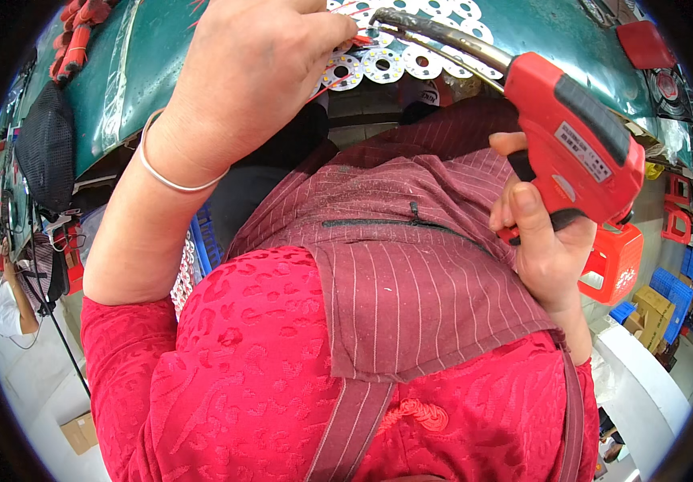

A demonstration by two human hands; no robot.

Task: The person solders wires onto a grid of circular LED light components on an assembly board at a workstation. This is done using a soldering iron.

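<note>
well to the left of the left hand, bundles of red wire lie on the green tabletop, set apart, perhaps so the area under the fingers is not crowded.

the left hand reaches over the near edge, its thumb and fingers drawn together in a pinch on a thin red wire (the knuckles hide the exact contact). such a small grip, so close to the boards, probably serves to keep the flexible wire from wandering.

just right of those fingertips, and partly behind them, sit the round boards: flat white discs, each with a dark hole in the middle and small yellowish squares around it. they lie side by side in rows, likely so that each face is easy to reach.

from the right, a red and black soldering gun stretches its long metal nose across the boards, the darkened tip close beside the left hand's fingers. below it, the right hand is wrapped around the handle, one finger by the black trigger; the pistol hold seems chosen to keep the palm well away from the hot end.
</note>
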